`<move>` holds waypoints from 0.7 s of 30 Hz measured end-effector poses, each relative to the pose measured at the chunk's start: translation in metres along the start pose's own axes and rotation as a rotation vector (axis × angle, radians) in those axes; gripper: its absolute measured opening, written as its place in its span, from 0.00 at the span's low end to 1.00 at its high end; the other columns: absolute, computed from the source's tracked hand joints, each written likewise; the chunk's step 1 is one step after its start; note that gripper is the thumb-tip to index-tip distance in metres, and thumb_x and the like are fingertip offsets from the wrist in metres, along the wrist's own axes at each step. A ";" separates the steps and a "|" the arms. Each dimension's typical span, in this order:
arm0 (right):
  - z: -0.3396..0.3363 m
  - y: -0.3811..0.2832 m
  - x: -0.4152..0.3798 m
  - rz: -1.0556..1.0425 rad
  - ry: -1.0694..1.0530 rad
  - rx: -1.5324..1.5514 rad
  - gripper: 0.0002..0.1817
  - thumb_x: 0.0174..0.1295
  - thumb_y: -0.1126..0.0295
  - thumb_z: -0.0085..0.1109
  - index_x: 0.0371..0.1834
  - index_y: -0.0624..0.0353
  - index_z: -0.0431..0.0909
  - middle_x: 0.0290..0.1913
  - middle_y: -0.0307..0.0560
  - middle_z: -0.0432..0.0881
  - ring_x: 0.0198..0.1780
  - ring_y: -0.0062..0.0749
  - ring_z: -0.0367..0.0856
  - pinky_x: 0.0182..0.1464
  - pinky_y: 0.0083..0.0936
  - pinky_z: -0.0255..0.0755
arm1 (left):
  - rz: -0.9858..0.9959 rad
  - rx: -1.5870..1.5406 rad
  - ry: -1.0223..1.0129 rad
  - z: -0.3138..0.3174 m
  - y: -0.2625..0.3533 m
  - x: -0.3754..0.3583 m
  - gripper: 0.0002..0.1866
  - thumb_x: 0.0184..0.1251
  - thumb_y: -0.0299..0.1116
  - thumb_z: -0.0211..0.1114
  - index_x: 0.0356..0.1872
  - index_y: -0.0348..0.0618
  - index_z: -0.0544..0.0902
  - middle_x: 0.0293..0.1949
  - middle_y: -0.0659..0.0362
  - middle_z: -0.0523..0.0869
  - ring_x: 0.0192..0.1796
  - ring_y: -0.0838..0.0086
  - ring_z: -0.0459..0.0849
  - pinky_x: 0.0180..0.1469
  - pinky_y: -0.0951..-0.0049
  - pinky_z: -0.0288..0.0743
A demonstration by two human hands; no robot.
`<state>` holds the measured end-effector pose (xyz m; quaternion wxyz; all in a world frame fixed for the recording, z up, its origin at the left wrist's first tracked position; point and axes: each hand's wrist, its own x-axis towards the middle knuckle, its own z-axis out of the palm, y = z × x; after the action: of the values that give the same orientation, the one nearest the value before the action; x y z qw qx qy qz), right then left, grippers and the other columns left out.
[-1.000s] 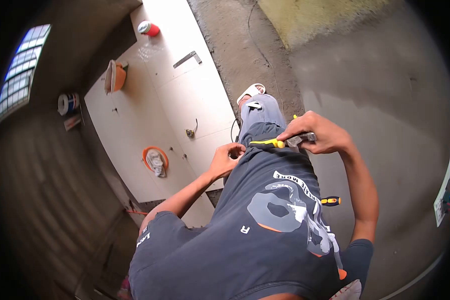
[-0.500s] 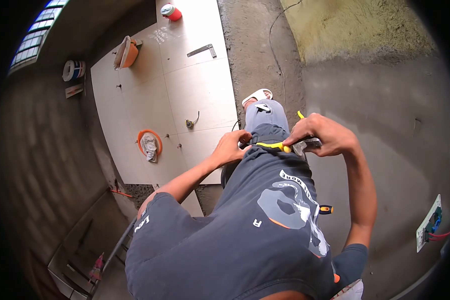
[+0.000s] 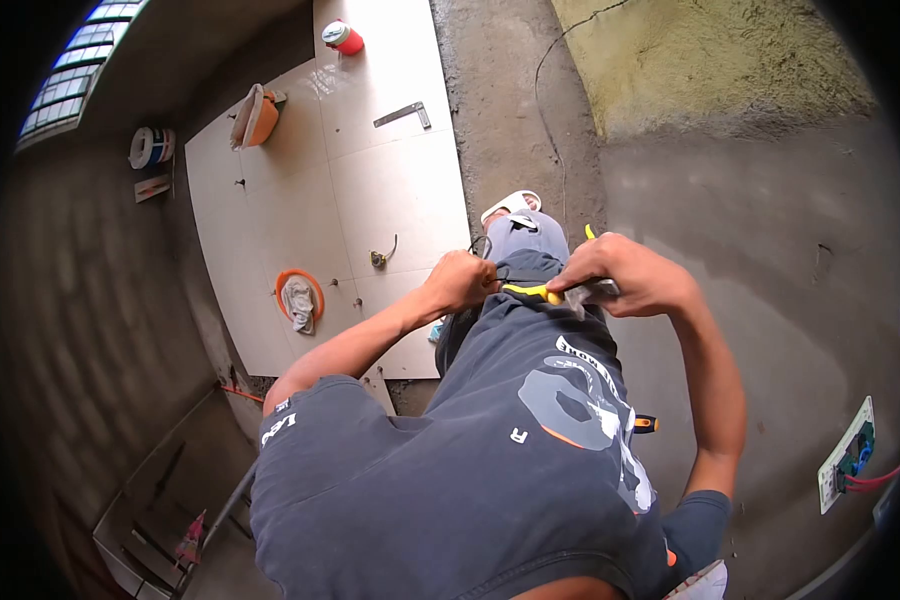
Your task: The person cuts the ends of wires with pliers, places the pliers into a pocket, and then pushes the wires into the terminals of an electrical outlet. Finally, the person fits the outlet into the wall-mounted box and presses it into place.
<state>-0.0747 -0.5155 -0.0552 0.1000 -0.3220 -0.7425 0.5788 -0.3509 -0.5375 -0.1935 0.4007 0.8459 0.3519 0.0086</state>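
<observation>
My left hand (image 3: 461, 282) is closed at the front of my waist, its fingertips pinching what looks like a thin black cord (image 3: 483, 243), a loop of which stands up above the knuckles. Across from it, my right hand (image 3: 632, 275) grips a yellow-handled metal tool (image 3: 532, 293) that looks like pliers. One yellow handle points toward my left hand, and a yellow tip shows above the right knuckles. The grey metal part lies under the right fingers, partly hidden. Both hands rest close to the hem of my dark T-shirt (image 3: 470, 430).
Large pale tiles (image 3: 380, 200) cover the floor on the left. On them are an orange bucket (image 3: 260, 118), a red jug (image 3: 343, 38), a metal square (image 3: 402, 115), a tape measure (image 3: 378, 259) and an orange basin (image 3: 317, 297) with a cloth. A wired socket plate (image 3: 846, 455) sits at right.
My left hand has curled closed and turned knuckles-up, with the black cord loop now showing above it. My right hand has shifted slightly left with the yellow-handled pliers.
</observation>
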 end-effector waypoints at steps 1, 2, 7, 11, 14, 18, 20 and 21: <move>0.005 0.001 0.001 -0.002 0.003 -0.003 0.22 0.43 0.80 0.65 0.46 0.61 0.85 0.43 0.53 0.86 0.44 0.47 0.84 0.48 0.33 0.77 | -0.049 -0.050 -0.008 -0.004 0.003 0.000 0.09 0.52 0.34 0.72 0.20 0.41 0.83 0.18 0.52 0.82 0.24 0.58 0.84 0.28 0.63 0.76; 0.009 0.004 0.003 0.000 0.025 -0.006 0.22 0.43 0.81 0.64 0.46 0.61 0.85 0.43 0.53 0.86 0.44 0.48 0.84 0.48 0.33 0.77 | -0.044 -0.045 -0.005 -0.008 0.004 0.001 0.09 0.52 0.34 0.72 0.20 0.41 0.83 0.18 0.52 0.82 0.24 0.58 0.84 0.28 0.63 0.76; 0.033 0.015 -0.003 0.000 0.088 -0.195 0.28 0.39 0.86 0.62 0.49 0.57 0.85 0.43 0.45 0.87 0.48 0.43 0.80 0.52 0.33 0.74 | -0.002 -0.076 -0.008 -0.024 0.009 0.005 0.07 0.49 0.32 0.71 0.20 0.40 0.83 0.17 0.51 0.81 0.20 0.56 0.81 0.25 0.63 0.74; 0.052 0.036 0.014 0.023 0.148 -0.295 0.26 0.37 0.86 0.62 0.46 0.57 0.84 0.45 0.43 0.82 0.51 0.43 0.79 0.54 0.35 0.74 | 0.012 -0.013 -0.031 -0.032 0.013 0.007 0.07 0.49 0.32 0.69 0.20 0.40 0.83 0.17 0.51 0.81 0.20 0.56 0.81 0.25 0.63 0.74; 0.052 0.052 0.019 -0.031 0.211 -0.334 0.17 0.43 0.82 0.62 0.39 0.57 0.83 0.44 0.44 0.80 0.50 0.43 0.80 0.49 0.35 0.77 | -0.015 -0.015 -0.026 -0.035 0.013 0.009 0.06 0.47 0.31 0.68 0.19 0.40 0.83 0.17 0.51 0.81 0.20 0.57 0.82 0.25 0.64 0.75; 0.048 0.028 -0.001 -0.089 0.243 -0.585 0.09 0.49 0.74 0.62 0.35 0.55 0.81 0.41 0.40 0.80 0.44 0.34 0.80 0.40 0.30 0.78 | -0.098 -0.032 -0.018 -0.043 0.025 0.004 0.06 0.48 0.32 0.68 0.22 0.41 0.83 0.20 0.53 0.84 0.24 0.59 0.85 0.29 0.64 0.77; 0.051 0.020 -0.009 -0.073 0.240 -0.605 0.09 0.48 0.74 0.63 0.34 0.55 0.81 0.40 0.39 0.80 0.44 0.33 0.80 0.39 0.30 0.78 | -0.130 0.006 0.032 -0.035 0.030 0.003 0.08 0.49 0.34 0.67 0.26 0.40 0.83 0.24 0.51 0.85 0.28 0.59 0.85 0.33 0.63 0.78; 0.053 0.021 -0.010 -0.051 0.251 -0.624 0.05 0.50 0.71 0.61 0.32 0.54 0.81 0.38 0.39 0.79 0.43 0.33 0.80 0.38 0.30 0.77 | -0.144 0.054 0.089 -0.032 0.030 0.004 0.11 0.50 0.35 0.67 0.30 0.39 0.83 0.27 0.49 0.86 0.32 0.58 0.86 0.37 0.62 0.79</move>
<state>-0.0872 -0.5610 -0.0893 0.1016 -0.3870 -0.8736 0.2768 -0.3400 -0.5266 -0.1526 0.3613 0.8276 0.4294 0.0080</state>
